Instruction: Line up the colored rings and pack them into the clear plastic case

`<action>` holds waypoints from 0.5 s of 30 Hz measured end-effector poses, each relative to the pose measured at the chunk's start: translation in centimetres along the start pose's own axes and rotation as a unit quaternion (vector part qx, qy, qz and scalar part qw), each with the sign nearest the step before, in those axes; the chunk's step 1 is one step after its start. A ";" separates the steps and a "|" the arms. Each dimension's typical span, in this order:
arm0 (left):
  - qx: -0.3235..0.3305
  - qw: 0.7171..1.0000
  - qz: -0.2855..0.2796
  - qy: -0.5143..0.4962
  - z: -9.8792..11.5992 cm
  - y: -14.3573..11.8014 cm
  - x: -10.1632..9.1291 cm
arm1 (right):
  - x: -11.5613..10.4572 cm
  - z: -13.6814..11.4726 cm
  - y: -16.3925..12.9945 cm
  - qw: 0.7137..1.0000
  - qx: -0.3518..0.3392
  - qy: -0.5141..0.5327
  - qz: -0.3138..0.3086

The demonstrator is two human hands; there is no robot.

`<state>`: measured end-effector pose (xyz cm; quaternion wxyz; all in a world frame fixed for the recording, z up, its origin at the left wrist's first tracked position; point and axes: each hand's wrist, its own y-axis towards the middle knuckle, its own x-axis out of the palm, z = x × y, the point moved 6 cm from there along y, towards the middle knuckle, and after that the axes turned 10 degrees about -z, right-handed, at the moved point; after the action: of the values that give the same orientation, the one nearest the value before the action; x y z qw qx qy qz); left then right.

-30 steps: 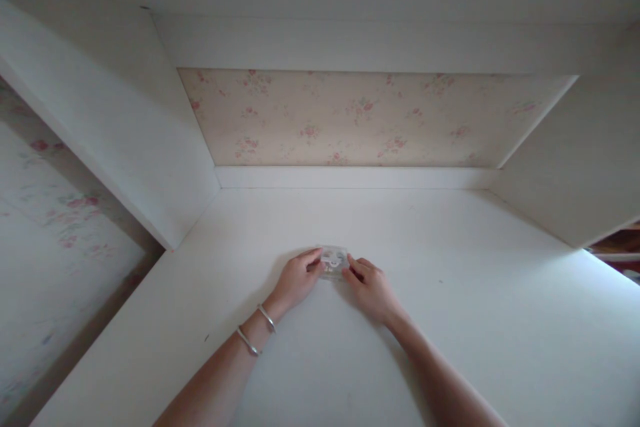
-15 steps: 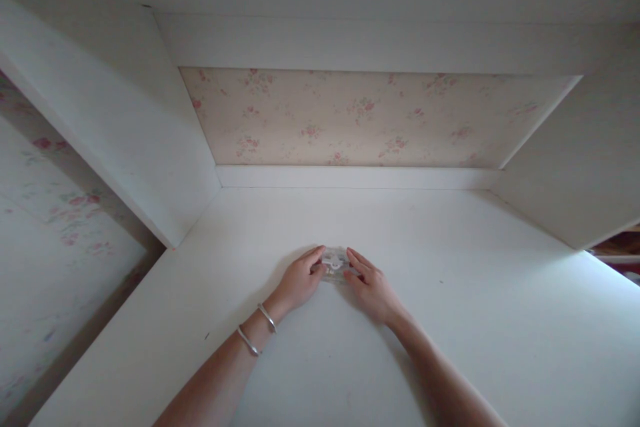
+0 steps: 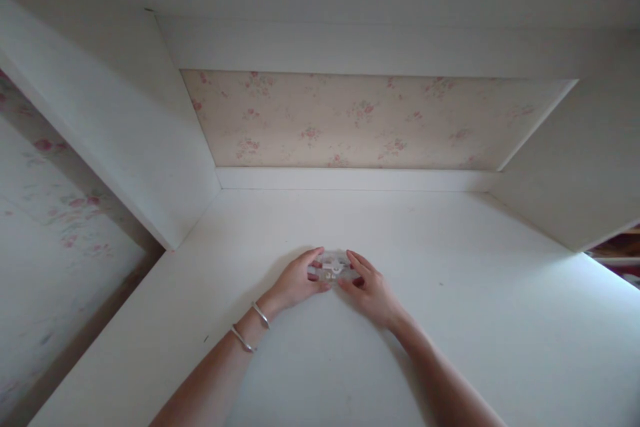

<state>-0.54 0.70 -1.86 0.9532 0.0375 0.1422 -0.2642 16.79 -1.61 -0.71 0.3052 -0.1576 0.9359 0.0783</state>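
White desk top [image 3: 450, 320], floral wallpaper panel [image 3: 370, 120], white side panels [image 3: 125, 120]

A home room, white built-in desk [image 3: 450, 320], shelf alcove, pink floral wallpaper [image 3: 370, 120] behind

case [image 3: 334, 267] on desk [image 3: 450, 320] centre | left hand [image 3: 295, 280] at its left | right hand [image 3: 373, 290] at its right | wall panel [image 3: 370, 120] behind

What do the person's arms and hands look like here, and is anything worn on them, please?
Both forearms are bare, with no sleeves or gloves in view. The left wrist carries two thin silver bangles, plain and round. The left hand and right hand show no rings or watch that can be made out. The fingernails seem to be painted red.
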 end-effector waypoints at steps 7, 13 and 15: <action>0.013 0.998 -0.006 -0.065 0.0 0.2 0.2 | 0.0 0.2 -0.2 1.000 0.000 -0.006 -0.010; 0.011 0.996 -0.008 -0.093 -0.4 0.1 0.3 | 0.2 0.8 -0.1 1.000 0.003 -0.029 -0.011; 0.010 0.995 -0.009 -0.097 -0.4 0.1 0.4 | 0.2 0.9 -0.1 0.999 0.000 -0.036 -0.010</action>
<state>-0.27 0.64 -2.36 0.9596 0.0203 0.0470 -0.2765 17.17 -1.52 -1.54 0.3391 -0.1641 0.9228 0.0808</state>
